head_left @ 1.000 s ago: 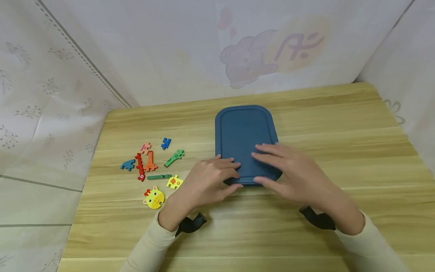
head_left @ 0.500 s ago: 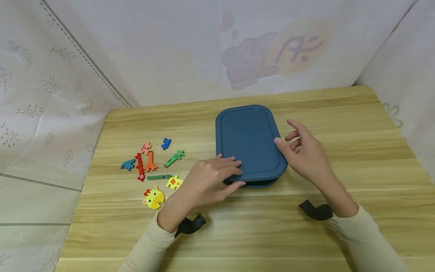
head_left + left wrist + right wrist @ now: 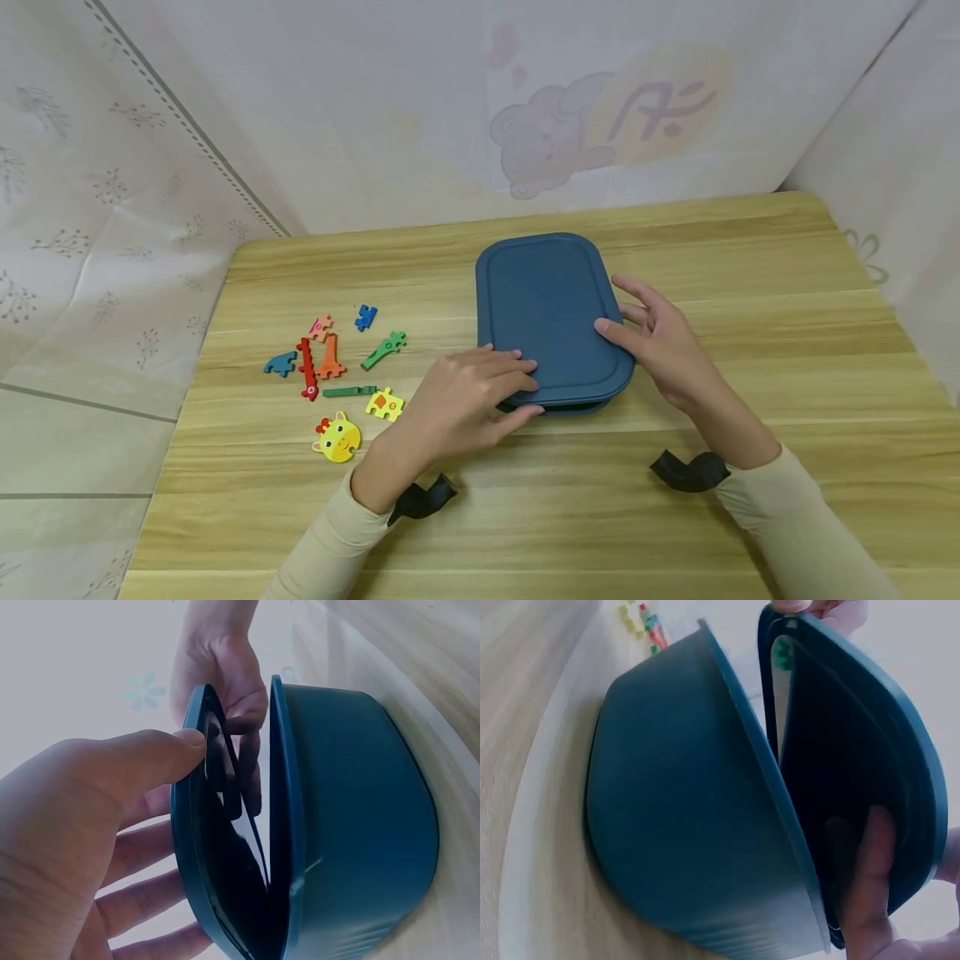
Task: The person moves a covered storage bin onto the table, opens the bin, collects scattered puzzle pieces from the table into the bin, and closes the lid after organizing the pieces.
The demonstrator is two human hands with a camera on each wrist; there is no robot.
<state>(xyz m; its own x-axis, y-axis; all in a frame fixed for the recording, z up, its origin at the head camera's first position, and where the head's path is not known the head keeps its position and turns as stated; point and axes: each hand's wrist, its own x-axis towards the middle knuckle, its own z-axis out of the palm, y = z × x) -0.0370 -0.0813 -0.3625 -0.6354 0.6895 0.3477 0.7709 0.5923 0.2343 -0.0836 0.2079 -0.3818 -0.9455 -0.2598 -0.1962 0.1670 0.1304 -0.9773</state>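
A dark blue lid point(image 3: 551, 308) sits raised and tilted over a deep blue plastic box point(image 3: 360, 795), with a gap between their rims at the near side. My left hand point(image 3: 465, 396) pinches the lid's near left corner, fingers spread on top and thumb at the edge. At the right edge, my right hand point(image 3: 667, 350) holds the lid with the thumb on top. In the right wrist view, fingers point(image 3: 870, 877) of that hand reach under the lid, inside the gap. The box's inside is dark and mostly hidden.
Left of the box, several colourful puzzle pieces lie on the wooden table point(image 3: 562, 517), among them a yellow giraffe head point(image 3: 337, 437), a red strip point(image 3: 308, 369) and a green piece point(image 3: 384, 350). Printed curtains point(image 3: 390, 117) hang behind the table and at both sides.
The lid has lifted from lying flat on the box. My right hand has moved from above its near right corner to its right edge and grips it there. My left hand stays put.
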